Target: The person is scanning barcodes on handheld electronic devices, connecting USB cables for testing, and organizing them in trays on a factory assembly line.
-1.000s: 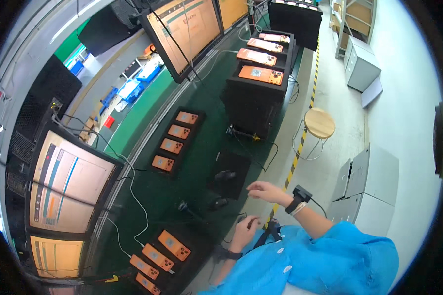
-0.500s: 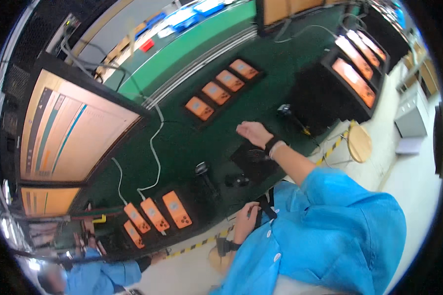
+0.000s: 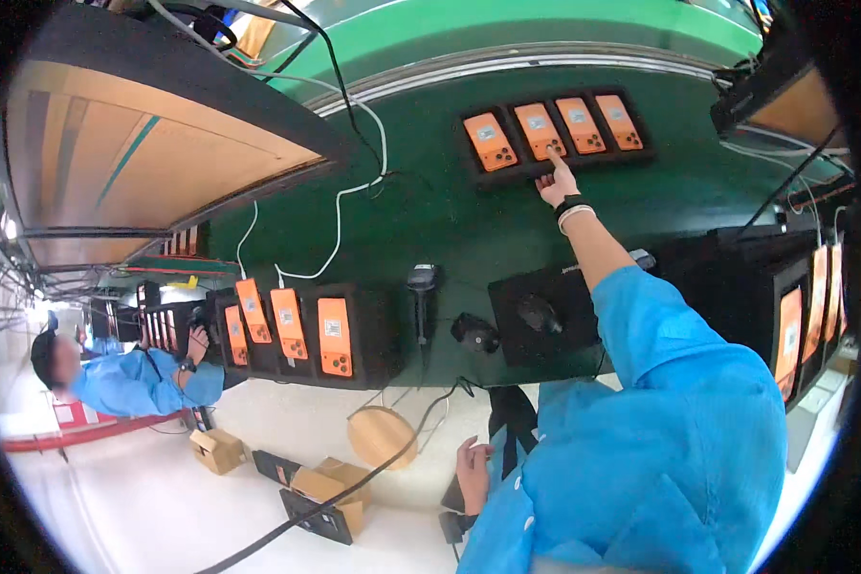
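My right hand [image 3: 557, 182] reaches to the far side of the green table, its index finger stretched out at the lower end of an orange phone [image 3: 540, 129]. That phone is second from the left in a black foam tray [image 3: 545, 175] with several like it, all lying camera side up with labels on their backs. Whether the fingertip presses on the phone or only hovers I cannot tell. My left hand [image 3: 473, 473] is low by my lap, loosely curled with fingers apart and nothing visible in it.
A second black tray [image 3: 371, 330] at the left holds orange phones, some on white cables. Beside it are a handheld scanner [image 3: 423, 279] and a mouse [image 3: 540, 312]. A monitor [image 3: 115, 163] stands left. Orange phones [image 3: 787, 330] fill a right-hand tray. A co-worker [image 3: 129, 378] sits far left.
My view has swung, so the far tray now appears further right. My right hand has gone from above the table to the second phone. My left hand stays low by my lap.
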`<state>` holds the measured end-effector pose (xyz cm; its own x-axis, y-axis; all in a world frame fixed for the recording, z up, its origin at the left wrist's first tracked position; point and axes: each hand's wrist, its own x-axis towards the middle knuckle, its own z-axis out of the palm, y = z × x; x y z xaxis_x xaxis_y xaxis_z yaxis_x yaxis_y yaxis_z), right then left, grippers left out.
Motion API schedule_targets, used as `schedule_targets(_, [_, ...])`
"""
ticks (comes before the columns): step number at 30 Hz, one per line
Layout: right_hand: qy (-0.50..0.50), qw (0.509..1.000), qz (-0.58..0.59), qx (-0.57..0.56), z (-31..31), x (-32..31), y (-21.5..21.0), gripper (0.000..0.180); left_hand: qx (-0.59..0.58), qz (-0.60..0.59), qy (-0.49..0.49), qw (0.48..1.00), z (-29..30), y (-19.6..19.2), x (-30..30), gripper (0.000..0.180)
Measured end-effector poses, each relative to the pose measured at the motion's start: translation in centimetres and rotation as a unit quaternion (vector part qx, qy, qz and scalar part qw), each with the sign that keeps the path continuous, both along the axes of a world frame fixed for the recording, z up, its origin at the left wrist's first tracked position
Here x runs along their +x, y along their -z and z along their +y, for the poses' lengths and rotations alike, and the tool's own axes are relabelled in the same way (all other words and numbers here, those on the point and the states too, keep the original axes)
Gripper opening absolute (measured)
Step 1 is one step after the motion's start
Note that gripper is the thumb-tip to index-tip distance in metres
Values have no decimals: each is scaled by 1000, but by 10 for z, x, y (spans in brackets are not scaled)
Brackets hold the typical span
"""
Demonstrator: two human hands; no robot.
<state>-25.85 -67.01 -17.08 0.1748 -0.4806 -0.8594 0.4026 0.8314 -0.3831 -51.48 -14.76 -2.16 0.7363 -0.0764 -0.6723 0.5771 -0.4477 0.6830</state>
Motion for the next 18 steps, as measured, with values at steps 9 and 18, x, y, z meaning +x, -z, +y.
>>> schedule_targets(9, [-80,979,24,-184,-3,-32,-33,24,-38,-20,-2,999,-2,6,-20,28])
schedule_targets(18, [-112,962,-39,-244,84,-173,-115,14,-119,-90,52,987,20,14,-30,26])
